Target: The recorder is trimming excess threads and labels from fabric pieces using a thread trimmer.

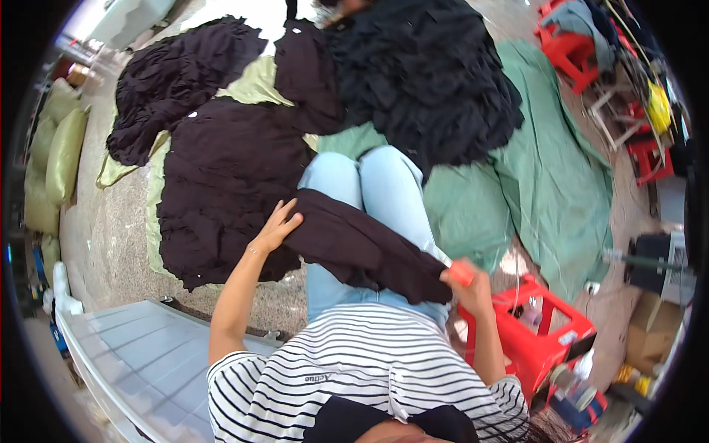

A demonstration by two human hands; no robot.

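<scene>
A long folded piece of dark brown cloth (362, 244) lies slantwise across my lap, over light blue jeans. My left hand (275, 227) rests at its upper left end, fingers stretched and thumb apart, touching the fabric. At the lower right end, my right hand (475, 289) is closed round a small orange-red object (462, 272); its kind is too blurred to tell. That hand is close against the cloth's edge. Directly left of my knees spreads a pile of the same dark brown cloth (221, 184).
More dark cloth heaps (185, 74) lie ahead, beside a large black pile (432, 81). A green sheet (550, 162) covers floor at right. Close by my right arm stands a red plastic stool (528, 336); a pale ribbed panel (159, 362) is at lower left. Stuffed sacks (65, 155) line the far left.
</scene>
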